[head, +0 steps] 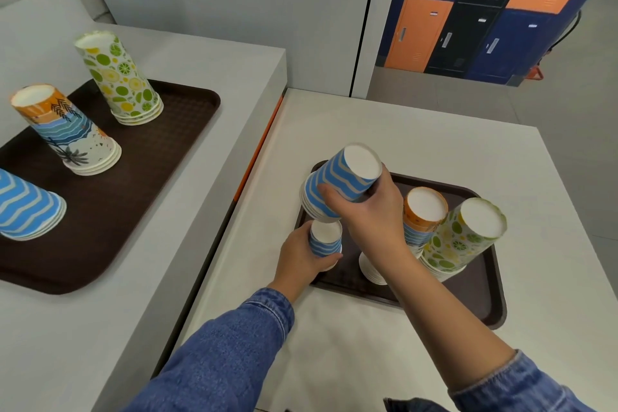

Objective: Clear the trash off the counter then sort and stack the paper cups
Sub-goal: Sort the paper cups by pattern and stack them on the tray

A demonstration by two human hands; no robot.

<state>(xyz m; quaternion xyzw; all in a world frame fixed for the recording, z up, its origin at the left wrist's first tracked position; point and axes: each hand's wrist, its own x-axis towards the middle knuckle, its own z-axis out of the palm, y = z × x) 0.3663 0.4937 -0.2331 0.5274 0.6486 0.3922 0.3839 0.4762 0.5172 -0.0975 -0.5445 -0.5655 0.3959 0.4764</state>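
The right hand [371, 211] holds the tilted blue stack [337, 186] over a blue cup [325, 241] steadied by the left hand [301, 257], apparently to nest them.

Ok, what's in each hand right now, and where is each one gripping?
Right hand grips the tilted blue wavy stack around its side wall. Left hand holds a single blue wavy cup around its side.

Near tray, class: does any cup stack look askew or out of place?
Yes. The blue wave stack is tilted in the right hand, lifted over the single blue cup in the left hand.
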